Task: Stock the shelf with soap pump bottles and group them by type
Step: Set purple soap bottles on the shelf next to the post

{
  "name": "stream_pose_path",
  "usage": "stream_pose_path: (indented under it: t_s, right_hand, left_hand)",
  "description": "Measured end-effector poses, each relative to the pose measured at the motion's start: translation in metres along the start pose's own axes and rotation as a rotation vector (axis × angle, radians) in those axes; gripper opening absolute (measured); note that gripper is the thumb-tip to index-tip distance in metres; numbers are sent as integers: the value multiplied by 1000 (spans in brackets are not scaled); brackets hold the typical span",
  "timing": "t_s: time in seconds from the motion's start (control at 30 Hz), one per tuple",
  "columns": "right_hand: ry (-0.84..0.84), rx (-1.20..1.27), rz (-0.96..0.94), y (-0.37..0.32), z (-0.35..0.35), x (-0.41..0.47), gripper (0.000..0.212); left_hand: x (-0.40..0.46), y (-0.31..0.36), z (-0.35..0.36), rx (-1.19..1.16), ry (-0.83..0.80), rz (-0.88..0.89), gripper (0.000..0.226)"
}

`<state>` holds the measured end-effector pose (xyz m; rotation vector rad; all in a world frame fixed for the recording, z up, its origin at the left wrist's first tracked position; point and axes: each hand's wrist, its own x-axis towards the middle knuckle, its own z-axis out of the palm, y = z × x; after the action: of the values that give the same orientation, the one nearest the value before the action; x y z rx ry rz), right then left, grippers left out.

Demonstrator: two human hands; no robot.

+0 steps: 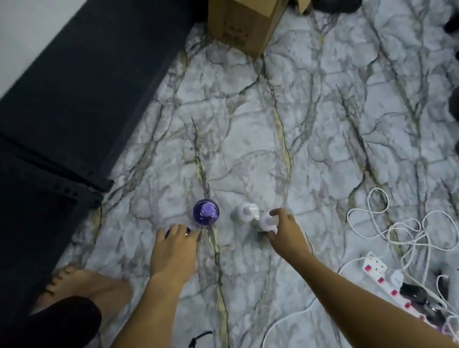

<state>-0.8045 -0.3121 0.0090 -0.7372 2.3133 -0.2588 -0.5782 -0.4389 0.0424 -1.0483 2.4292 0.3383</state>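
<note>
On the marble floor (245, 115) beside the dark shelf (36, 154), left hand (173, 247) covers one purple bottle (177, 231), right hand (283, 226) pinches a white bottle (267, 222); either top-heavy bottle may tip.

Four pump bottles stand upright on the marble-patterned floor (246, 132), seen from above. A purple bottle (206, 213) stands free; a second purple bottle (186, 230) is mostly hidden under the left hand (173, 246). A white bottle (246, 212) stands beside another white bottle (267, 222), whose pump the right hand (283, 229) grips
</note>
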Motion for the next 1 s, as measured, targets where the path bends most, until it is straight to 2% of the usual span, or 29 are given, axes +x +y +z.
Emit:
stream_pose_path:
  t_s: [0.1, 0.3, 0.47, 0.77, 0.93, 1.0]
  right_hand:
    - [-10, 24, 17, 2, 1, 4, 40]
    - [-48, 50, 65, 3, -3, 6, 49]
    - [-77, 40, 51, 3, -3, 4, 45]
    - [-110, -26, 46, -9, -14, -7, 46]
    - [-148, -64, -9, -20, -26, -15, 42]
    - [-163, -78, -38, -26, -34, -20, 43]
  left_hand:
    - [2, -3, 1, 35, 8, 26, 50]
    - [2, -9, 0, 115, -38, 71, 48]
    - [2, -10, -2, 168, -55, 95, 50]
    - [6, -19, -3, 250, -67, 143, 40]
    - [10, -30, -3, 189, -100, 179, 47]
    - [9, -33, -3, 119, -161, 166, 45]
